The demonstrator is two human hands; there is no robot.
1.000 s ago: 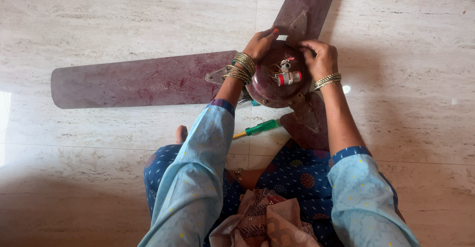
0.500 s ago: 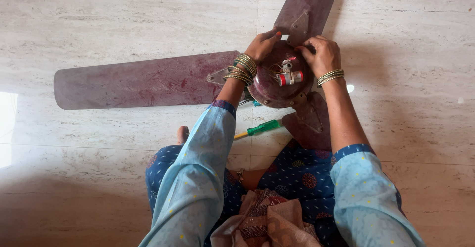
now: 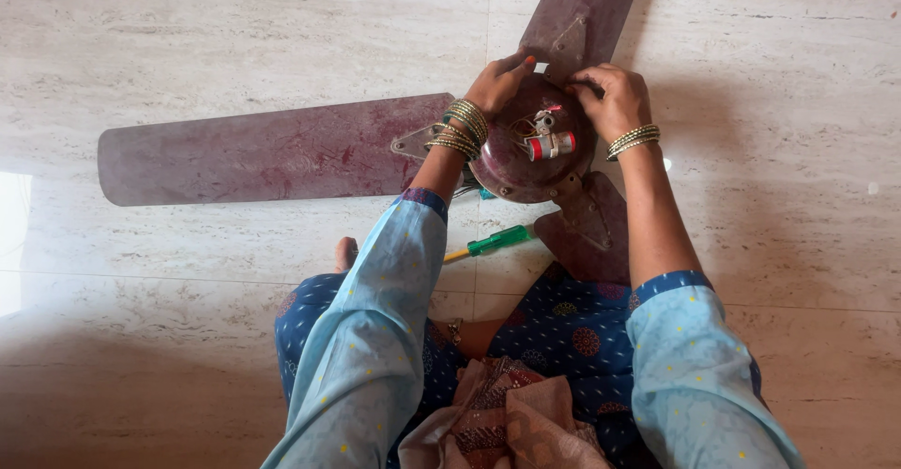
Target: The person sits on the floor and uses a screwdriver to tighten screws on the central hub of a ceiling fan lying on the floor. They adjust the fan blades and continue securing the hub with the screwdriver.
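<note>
A maroon ceiling fan lies on the pale stone floor, its round motor housing [image 3: 526,164] facing up with a small red and silver part and wires [image 3: 547,140] on top. My left hand [image 3: 496,82] grips the housing's far left rim. My right hand [image 3: 612,99] grips the far right rim, beside the bracket of the upper blade [image 3: 587,9]. One long blade [image 3: 253,154] stretches left; a third blade [image 3: 587,234] points toward my lap. Bangles sit on both wrists.
A screwdriver with a green handle [image 3: 497,241] lies on the floor just under the housing, by my knee. My legs in blue patterned cloth [image 3: 563,328] and a folded brownish scarf [image 3: 507,427] fill the lower middle. A toe [image 3: 345,253] shows at left.
The view has shifted slightly, with the fan a little lower and to the right in the frame. Both hands stay on the housing rim, fingers adjusting a little at the far side.
</note>
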